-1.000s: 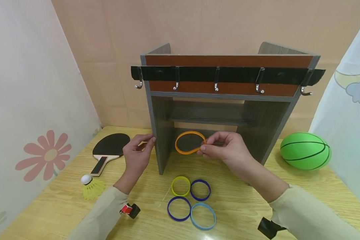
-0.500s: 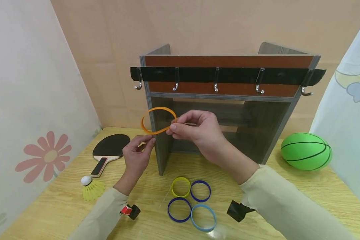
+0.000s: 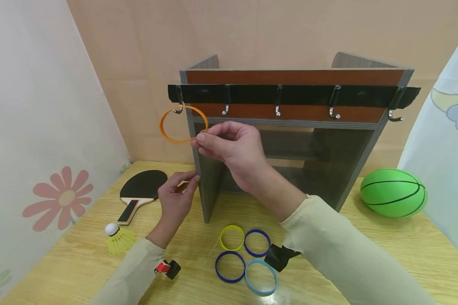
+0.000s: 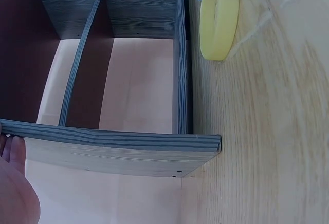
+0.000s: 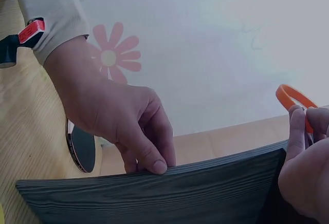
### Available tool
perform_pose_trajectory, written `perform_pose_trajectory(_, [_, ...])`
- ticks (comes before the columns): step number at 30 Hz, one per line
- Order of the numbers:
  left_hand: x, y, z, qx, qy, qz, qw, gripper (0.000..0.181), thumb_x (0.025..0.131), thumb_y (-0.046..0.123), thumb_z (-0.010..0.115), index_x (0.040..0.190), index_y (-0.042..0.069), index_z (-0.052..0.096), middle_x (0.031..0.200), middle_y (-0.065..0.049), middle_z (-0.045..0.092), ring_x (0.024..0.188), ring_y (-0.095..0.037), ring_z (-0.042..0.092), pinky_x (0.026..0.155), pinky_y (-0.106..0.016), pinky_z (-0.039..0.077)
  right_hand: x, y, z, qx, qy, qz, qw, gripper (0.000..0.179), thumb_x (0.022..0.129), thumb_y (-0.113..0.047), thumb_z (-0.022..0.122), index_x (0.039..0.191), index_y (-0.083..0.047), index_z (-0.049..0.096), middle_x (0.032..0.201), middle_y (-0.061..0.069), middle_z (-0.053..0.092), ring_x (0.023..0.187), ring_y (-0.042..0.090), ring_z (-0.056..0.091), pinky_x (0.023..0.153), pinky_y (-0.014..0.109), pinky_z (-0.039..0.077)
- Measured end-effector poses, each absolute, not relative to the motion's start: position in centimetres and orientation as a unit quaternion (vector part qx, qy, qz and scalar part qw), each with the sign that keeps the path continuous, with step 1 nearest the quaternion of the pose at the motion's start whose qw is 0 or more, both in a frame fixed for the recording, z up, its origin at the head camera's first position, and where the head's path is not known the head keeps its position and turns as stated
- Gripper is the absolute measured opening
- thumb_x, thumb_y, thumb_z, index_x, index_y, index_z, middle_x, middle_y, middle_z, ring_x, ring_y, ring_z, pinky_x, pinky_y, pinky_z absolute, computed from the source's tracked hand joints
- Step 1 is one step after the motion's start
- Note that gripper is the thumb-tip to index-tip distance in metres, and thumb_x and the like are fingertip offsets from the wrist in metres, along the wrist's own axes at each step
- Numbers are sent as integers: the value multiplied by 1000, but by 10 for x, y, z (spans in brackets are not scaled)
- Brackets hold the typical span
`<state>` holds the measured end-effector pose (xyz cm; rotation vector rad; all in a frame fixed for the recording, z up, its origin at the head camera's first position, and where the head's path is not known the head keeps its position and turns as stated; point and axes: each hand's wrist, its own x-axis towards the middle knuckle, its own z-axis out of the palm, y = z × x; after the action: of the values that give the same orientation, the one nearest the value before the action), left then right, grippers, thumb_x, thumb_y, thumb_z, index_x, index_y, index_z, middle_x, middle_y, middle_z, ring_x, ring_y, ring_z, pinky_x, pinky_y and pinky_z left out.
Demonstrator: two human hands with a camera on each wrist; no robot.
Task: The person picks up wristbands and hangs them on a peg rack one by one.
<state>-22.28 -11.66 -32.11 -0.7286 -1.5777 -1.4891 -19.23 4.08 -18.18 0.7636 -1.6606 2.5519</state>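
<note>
My right hand (image 3: 236,150) pinches an orange silicone wristband (image 3: 162,126) by its right side, between thumb and fingers. Raised at the upper left of the shelf unit, the band overlaps the leftmost metal hook (image 3: 178,111) in the head view. My left hand (image 3: 175,197) grips the front edge of the shelf's left side panel (image 3: 201,186), thumb in front. The right wrist view shows that thumb on the grey panel edge (image 5: 216,165). Several hooks line a black strip (image 3: 252,94) across the shelf's brown front board (image 3: 305,77).
On the wooden table lie a yellow wristband (image 3: 222,241), two dark blue wristbands (image 3: 217,269) and a light blue wristband (image 3: 276,277). At left are a black table tennis bat (image 3: 143,185) and a yellow shuttlecock (image 3: 120,241). A green ball (image 3: 393,192) sits at right.
My right hand has carried the orange wristband left and up, from in front of the shelf's opening to the leftmost hook. My left hand has stayed on the side panel.
</note>
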Motion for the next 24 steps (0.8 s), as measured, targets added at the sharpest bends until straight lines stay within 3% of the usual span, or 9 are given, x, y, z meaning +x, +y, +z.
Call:
perform_pose_trajectory(14, [-242, -122, -342, -284, -630, -590, 418, 15, 79, -16, 68, 92, -8, 70, 85, -19, 66, 77, -14, 64, 69, -29, 57, -200, 33, -181, 201, -537, 820, 5, 7, 83, 8, 67, 87, 6, 62, 87, 21, 67, 84, 31, 68, 81, 39, 54])
perform_pose_trajectory(24, [-241, -123, -341, -284, -630, -589, 418, 13, 79, -14, 69, 90, -8, 70, 85, -18, 66, 77, -15, 65, 69, -31, 57, -206, 34, -191, 198, -563, 802, 10, 8, 83, 5, 69, 87, 7, 61, 86, 21, 67, 80, 31, 69, 78, 40, 55])
